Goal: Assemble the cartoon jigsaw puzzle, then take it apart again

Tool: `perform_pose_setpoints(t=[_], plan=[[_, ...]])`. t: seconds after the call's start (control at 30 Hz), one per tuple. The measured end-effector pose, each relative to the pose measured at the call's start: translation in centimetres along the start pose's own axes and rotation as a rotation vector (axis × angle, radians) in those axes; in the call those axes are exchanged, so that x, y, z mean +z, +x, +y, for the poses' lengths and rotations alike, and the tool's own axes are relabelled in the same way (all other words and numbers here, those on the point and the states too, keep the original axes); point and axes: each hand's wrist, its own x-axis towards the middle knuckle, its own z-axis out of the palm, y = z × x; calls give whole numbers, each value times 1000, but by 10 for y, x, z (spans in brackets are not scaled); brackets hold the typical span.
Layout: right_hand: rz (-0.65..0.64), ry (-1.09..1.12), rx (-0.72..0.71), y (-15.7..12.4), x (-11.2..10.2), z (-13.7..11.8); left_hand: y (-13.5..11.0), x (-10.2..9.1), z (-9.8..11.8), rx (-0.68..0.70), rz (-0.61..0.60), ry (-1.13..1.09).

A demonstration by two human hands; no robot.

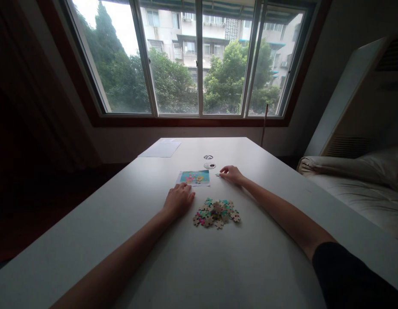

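Observation:
A pile of several jigsaw pieces (216,213) lies on the white table (192,257) in front of me. Beyond it lies a small colourful cartoon picture (194,177). My left hand (177,200) rests palm down with fingers curled, just left of the pile and touching the picture's near edge. My right hand (231,174) reaches to the right of the picture, fingertips pinching a single small greenish jigsaw piece (217,174) against the table.
A sheet of white paper (160,148) lies at the table's far left. Two round cable holes (209,165) sit behind the picture. A bed with pale bedding (356,180) stands to the right. A wide window fills the far wall.

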Motion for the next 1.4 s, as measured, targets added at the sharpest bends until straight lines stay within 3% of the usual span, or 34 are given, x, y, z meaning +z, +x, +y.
perform_pose_setpoints(t=[0.57,1.1,1.27,1.4], plan=[[2,-54,12,27,28,-15,0,0,1,-34,-24,-13],[55,3,17,22,28,-16,2,6,1,-36,-20,-24],[64,86,-29,13,20,-22,2,6,-1,-56,-16,-56],[-4,165,-109,-17,10,-28,1,6,-2,-58,-20,-102]])
